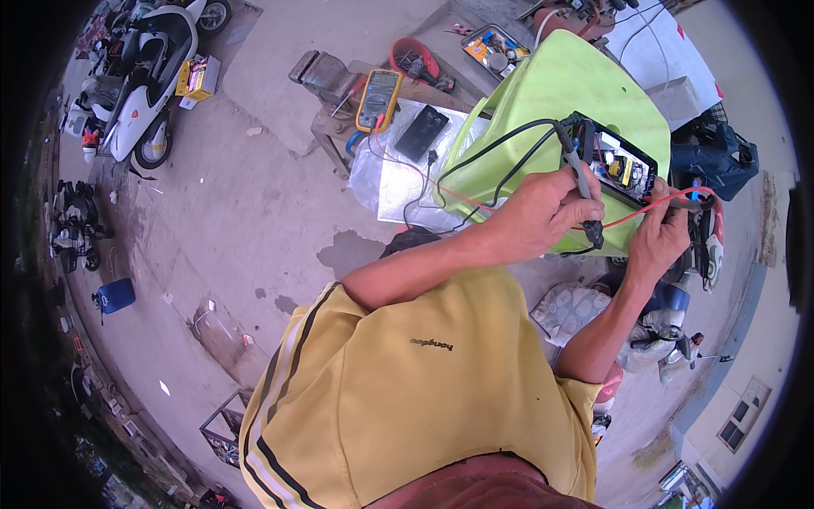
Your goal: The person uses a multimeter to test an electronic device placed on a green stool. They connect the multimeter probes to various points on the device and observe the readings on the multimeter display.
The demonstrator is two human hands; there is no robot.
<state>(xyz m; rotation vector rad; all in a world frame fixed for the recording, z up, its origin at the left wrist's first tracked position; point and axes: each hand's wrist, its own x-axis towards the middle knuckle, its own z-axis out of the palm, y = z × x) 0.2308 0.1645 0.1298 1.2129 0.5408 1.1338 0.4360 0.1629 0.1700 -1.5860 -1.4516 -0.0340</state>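
Note:
An opened black case with a circuit board (625, 166) rests on a lime-green plastic seat (585, 76). My left hand (551, 212) is closed around a black-and-grey test probe (577, 157) at the case's left side, its black lead looping away left. Just below those fingers a black plug (594, 234) shows. My right hand (660, 237) pinches a second test probe (691, 204) with a red lead (653, 206), beside the case's lower right corner. Both probe tips are hard to make out. Back left, a yellow multimeter (379, 100) lies with leads running from it.
A black rectangular cover (421, 133) lies on a silvery sheet (407, 191) left of the seat. Behind are a bench vise (326, 76), a red bowl (414, 58) and a tray of small parts (496, 51). A white scooter (153, 85) stands far left; a dark bag (725, 161) is at right.

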